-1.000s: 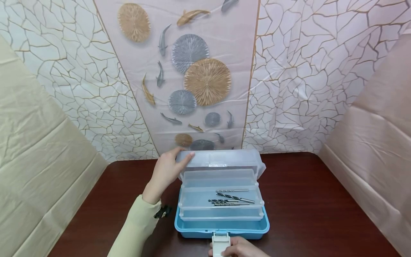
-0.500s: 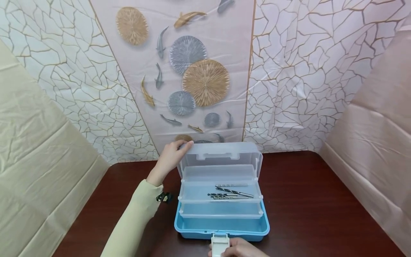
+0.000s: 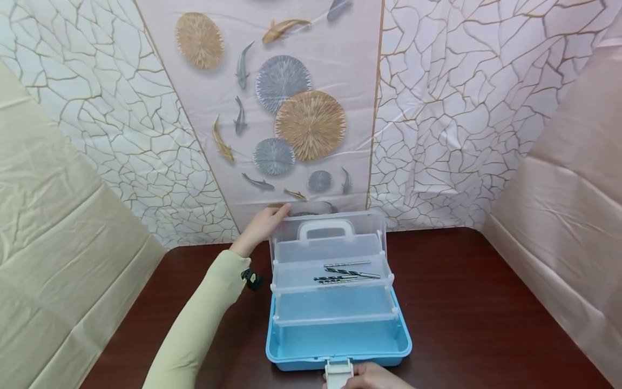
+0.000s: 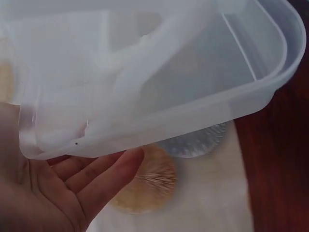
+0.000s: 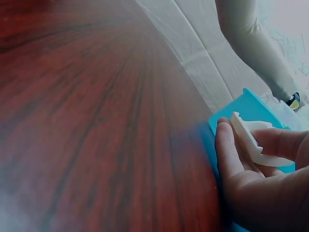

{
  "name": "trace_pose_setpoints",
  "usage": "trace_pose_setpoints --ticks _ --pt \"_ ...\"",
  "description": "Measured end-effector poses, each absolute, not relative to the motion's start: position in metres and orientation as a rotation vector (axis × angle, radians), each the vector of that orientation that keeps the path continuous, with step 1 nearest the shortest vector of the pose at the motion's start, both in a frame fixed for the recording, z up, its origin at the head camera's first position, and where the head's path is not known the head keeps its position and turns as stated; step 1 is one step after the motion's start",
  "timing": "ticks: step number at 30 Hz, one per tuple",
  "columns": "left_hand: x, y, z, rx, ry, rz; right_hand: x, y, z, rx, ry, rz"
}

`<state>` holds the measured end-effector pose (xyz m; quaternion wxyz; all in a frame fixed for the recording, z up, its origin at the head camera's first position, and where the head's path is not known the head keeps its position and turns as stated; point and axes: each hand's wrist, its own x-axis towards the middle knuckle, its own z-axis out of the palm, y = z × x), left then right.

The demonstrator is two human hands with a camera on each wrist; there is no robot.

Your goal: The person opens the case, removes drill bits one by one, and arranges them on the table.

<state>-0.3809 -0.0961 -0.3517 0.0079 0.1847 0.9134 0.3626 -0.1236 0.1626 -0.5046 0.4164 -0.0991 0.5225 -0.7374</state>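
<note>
A blue toolbox [image 3: 340,363] stands open on the table with its translucent lid [image 3: 366,224] raised. My left hand [image 3: 261,226] holds the lid's upper left corner. In the left wrist view, part of that hand's fingers [image 4: 108,181] is hidden behind the lid. At the box's front, my right hand [image 3: 371,375] pinches the white latch [image 3: 339,374] between thumb and fingers. Inside, clear trays [image 3: 335,305] spread in steps. Several metal drill bits [image 3: 347,271] lie in the middle tray. A white handle [image 3: 325,228] shows at the lid.
The dark red wooden table [image 3: 466,302] extends on both sides of the box. A patterned cloth [image 3: 311,108] hangs right behind it, and beige cloth walls [image 3: 73,259] slope down at the sides. A black wrist device [image 3: 251,279] sits on the left sleeve.
My left hand has swung the lid up and back, and the trays have risen and spread with it, carrying the drill bits backward. My right hand keeps hold of the latch.
</note>
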Motion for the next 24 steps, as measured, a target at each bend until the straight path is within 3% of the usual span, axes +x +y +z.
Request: trace_pose_setpoints --ticks 24 --pt "-0.399 -0.119 -0.428 0.351 2.32 1.551 -0.122 0.176 -0.505 -0.268 1.337 -1.771"
